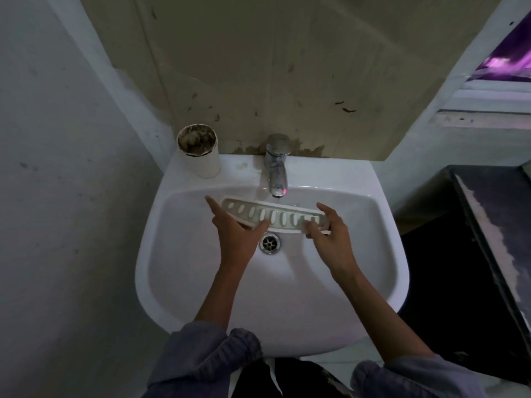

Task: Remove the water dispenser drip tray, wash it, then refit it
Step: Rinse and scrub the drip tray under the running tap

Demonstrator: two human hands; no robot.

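Observation:
A long white drip tray [274, 215] with several oval slots is held level inside the white sink [178, 282], just under the chrome tap [276, 165]. A thin stream of water runs from the tap onto the tray's back edge. My left hand [234, 228] holds the tray's left end, index finger stretched along its far rim and thumb lying over the slots. My right hand [327, 229] grips the right end, fingers curled over the top and thumb under the front edge.
The sink drain [270, 242] lies below the tray. A dirty white cup [199, 150] stands on the sink's back left corner. A dark counter [494, 225] sits to the right, and a stained wall rises behind the tap.

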